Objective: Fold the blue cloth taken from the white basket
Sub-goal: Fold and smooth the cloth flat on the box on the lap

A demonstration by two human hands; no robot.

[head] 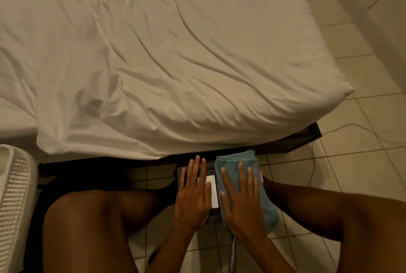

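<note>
One blue cloth point(267, 203), folded into a long narrow pad, lies on the right side of a small dark worktop point(181, 175) between the knees of a seated person. The right hand point(241, 204) rests flat on top of the cloth, fingers straight and spread, gripping nothing. Just left of it, the left hand point(194, 196) presses open-palmed on the worktop, its fingers straight and partly covering a white card point(212, 192) that sits beside the cloth's left edge. A small pink object point(261, 177) shows at the cloth's right edge; what it is cannot be told. A white basket point(15, 185) stands at the far left of the scene, well apart from the cloth. Beyond the worktop stretches a bed point(164, 64) under a rumpled white sheet, on a pale tiled floor point(362, 119).
</note>
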